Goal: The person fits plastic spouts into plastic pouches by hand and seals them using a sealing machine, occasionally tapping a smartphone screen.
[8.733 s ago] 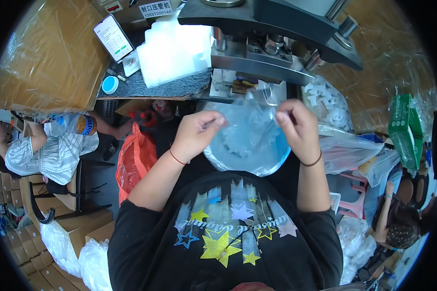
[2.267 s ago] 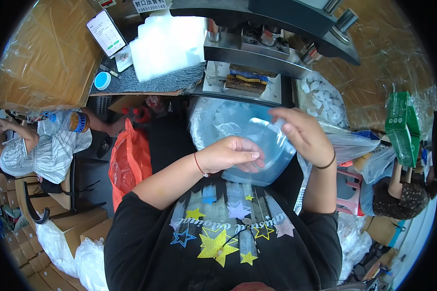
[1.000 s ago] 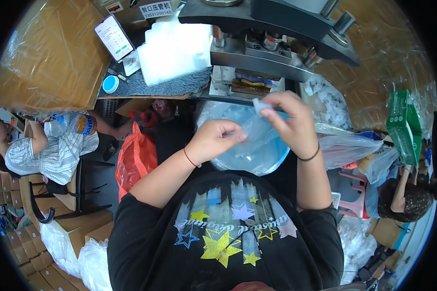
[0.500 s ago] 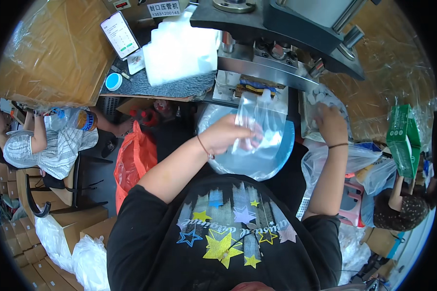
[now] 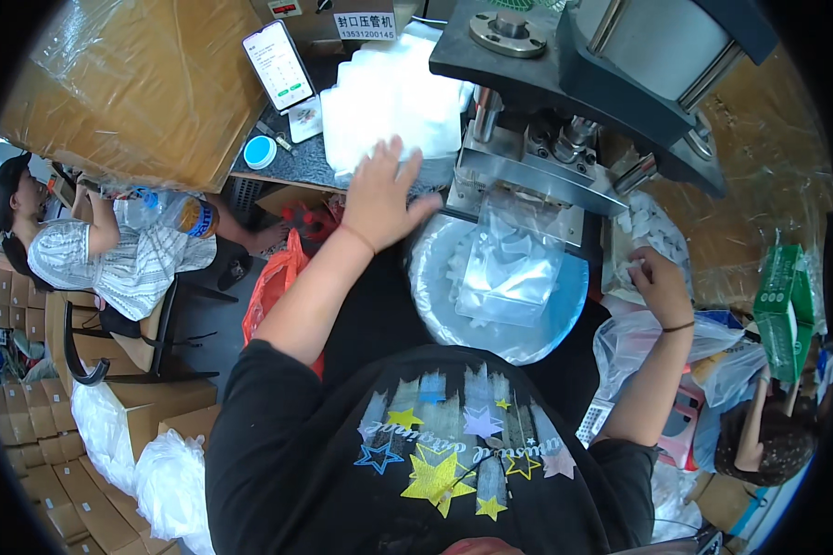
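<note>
My left hand (image 5: 386, 191) is stretched forward with fingers spread, lying on the edge of a stack of white clear bags (image 5: 389, 109) on the dark bench. My right hand (image 5: 655, 282) is out to the right, fingers curled around small white pieces in a bag of white pieces (image 5: 646, 231). Between the hands a clear plastic pouch (image 5: 512, 265) hangs from the jaw of a grey sealing press (image 5: 565, 83) and rests over a round blue basin (image 5: 502, 310) wrapped in plastic film.
A phone on a stand (image 5: 278, 67) and a small blue-rimmed lid (image 5: 260, 152) sit on the bench. A wrapped cardboard box (image 5: 130, 83) is at left. A person in a striped top (image 5: 120, 259) sits at left; another person (image 5: 768, 435) crouches at lower right near a green box (image 5: 785, 310).
My left hand let go of the pouch and reached forward to the white stack. My right hand moved right to the white pieces. The pouch now hangs from the press.
</note>
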A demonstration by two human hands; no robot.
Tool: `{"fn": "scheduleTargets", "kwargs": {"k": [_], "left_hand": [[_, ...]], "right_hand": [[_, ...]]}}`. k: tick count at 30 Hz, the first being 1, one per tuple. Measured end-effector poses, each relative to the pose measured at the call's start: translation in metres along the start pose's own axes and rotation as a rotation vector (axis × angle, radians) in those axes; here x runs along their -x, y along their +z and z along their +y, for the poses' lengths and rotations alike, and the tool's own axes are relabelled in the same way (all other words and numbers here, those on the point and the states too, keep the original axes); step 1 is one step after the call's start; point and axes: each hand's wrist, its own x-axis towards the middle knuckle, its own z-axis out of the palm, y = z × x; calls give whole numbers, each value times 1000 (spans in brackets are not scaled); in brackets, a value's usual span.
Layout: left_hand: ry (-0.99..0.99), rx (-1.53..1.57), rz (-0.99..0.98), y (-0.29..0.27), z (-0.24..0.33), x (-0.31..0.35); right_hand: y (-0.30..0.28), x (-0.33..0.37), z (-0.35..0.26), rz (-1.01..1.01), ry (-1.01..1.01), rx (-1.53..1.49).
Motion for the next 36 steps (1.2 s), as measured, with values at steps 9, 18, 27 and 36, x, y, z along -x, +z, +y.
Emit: {"fn": "scheduleTargets", "kwargs": {"k": [9, 18, 27, 36], "left_hand": [[-463, 1232, -154, -27, 41, 36], [-296, 1300, -678, -37, 112, 25], [-493, 1981, -1174, -36, 144, 33], [-763, 2044, -817, -6, 106, -16]], "right_hand": [[20, 10, -15, 499, -16, -224], [41, 1, -141, 285, -354, -765], [22, 11, -104, -47, -268, -745], [31, -35, -4, 291, -124, 113]]}}
